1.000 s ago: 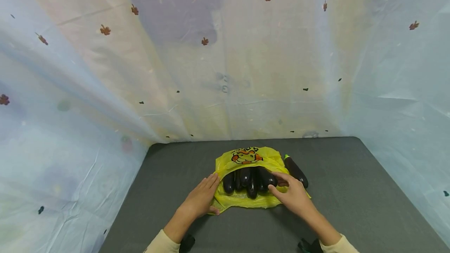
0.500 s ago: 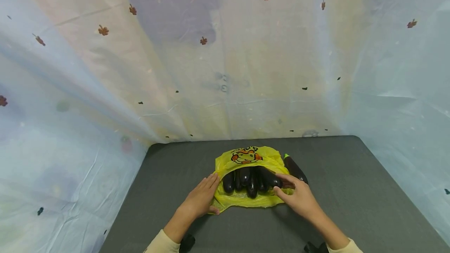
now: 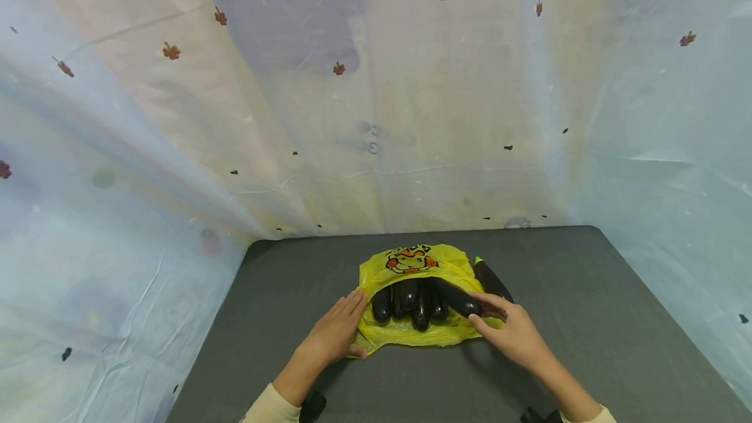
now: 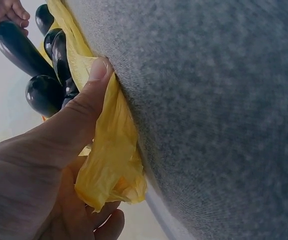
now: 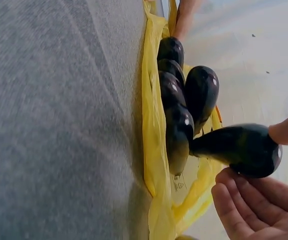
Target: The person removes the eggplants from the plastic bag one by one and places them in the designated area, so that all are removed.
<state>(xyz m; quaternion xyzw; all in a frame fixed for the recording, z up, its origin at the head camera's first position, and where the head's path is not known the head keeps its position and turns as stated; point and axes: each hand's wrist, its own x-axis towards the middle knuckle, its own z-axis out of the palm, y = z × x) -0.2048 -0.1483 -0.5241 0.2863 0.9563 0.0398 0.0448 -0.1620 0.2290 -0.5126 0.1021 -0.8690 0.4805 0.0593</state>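
Note:
A yellow plastic bag (image 3: 411,338) lies with its mouth toward me, and several glossy dark eggplants (image 3: 409,296) show inside it. With thumb and fingers, my right hand (image 3: 514,331) grips the rounded end of one eggplant (image 5: 244,147). That eggplant slants out to the right; its narrow end lies among the others in the right wrist view. My left hand (image 3: 333,330) rests on the bag's left side, fingers straight and thumb spread. In the left wrist view, the thumb (image 4: 91,95) presses the bag's lower edge beside bunched yellow plastic.
Another eggplant (image 3: 492,279) with a green stem end lies just right of the bag, partly behind my right hand. All of it sits on a dark grey tabletop (image 3: 282,292). A pale patterned curtain (image 3: 376,149) hangs around the table's back and sides.
My right hand has moved to the right, drawing the rounded end of one eggplant rightward, away from the others. My left hand has kept its place on the bag.

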